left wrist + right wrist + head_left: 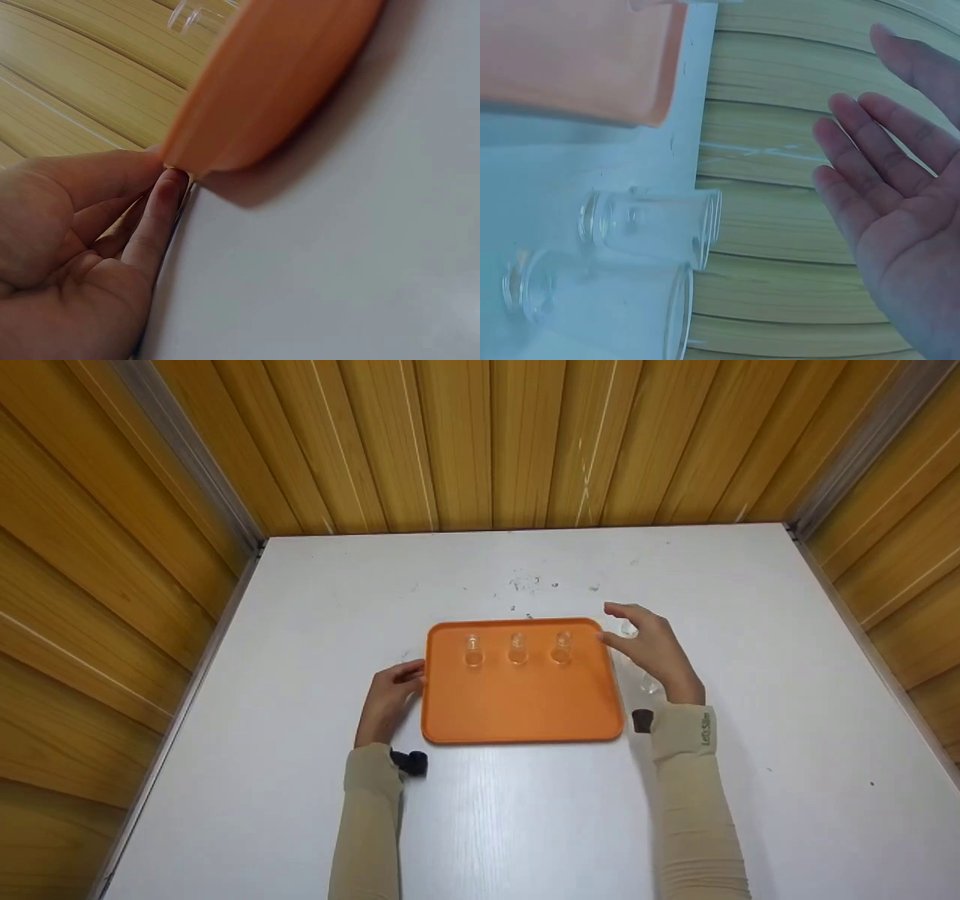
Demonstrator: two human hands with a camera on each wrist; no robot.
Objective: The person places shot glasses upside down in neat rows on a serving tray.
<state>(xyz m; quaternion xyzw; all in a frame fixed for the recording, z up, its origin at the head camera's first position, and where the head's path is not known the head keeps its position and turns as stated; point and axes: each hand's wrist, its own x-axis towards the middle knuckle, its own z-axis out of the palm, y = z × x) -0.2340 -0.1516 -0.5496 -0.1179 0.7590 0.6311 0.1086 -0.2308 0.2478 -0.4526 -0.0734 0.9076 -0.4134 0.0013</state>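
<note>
Three small clear glasses stand in a row on the orange tray (521,712): a left glass (474,651), a middle glass (517,649) and a right glass (562,649). At the tray's left edge, my left hand (386,701) pinches the rim between thumb and fingers; the contact shows in the left wrist view. My right hand (656,652) hovers by the tray's upper right corner, thumb and fingers spread apart, holding nothing. Beside and partly behind it, more clear glasses (607,304) stand on the table right of the tray.
The white table (300,660) has dark specks behind the tray. Yellow wood-look panels (450,450) rise along its back and sides, with grey metal posts at the corners. A dark wrist camera (643,721) sits close to the tray's right edge.
</note>
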